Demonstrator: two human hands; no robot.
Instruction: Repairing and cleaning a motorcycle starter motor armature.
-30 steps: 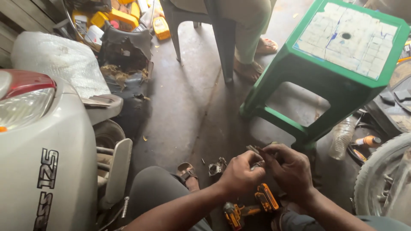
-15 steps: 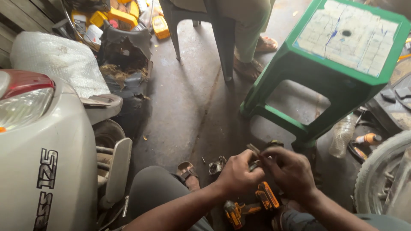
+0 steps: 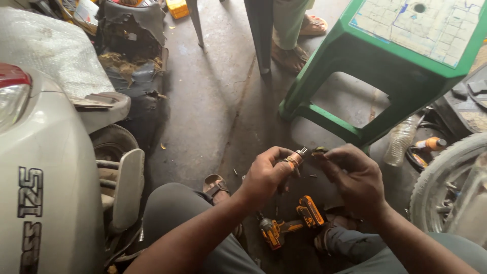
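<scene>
My left hand (image 3: 265,175) grips a small cylindrical metal part (image 3: 294,159) with a silvery tip that points up and to the right. My right hand (image 3: 351,176) is just to the right of it, its fingertips pinching a small dark piece (image 3: 320,150) close to that tip. Both hands hover above the concrete floor, over my knees. Below them an orange and black cordless drill (image 3: 289,225) lies on the floor between my feet.
A green plastic stool (image 3: 385,56) stands at the upper right, with another person's sandalled feet (image 3: 290,56) and a dark chair leg (image 3: 261,35) behind it. A white scooter's rear (image 3: 45,167) fills the left. A wheel (image 3: 446,187), a clear plastic bottle (image 3: 401,139) and a small orange bottle (image 3: 430,144) lie at right.
The view has tilted down and closer to the hands. My hands have parted slightly, so the metal part's tip and the small dark piece now show between them.
</scene>
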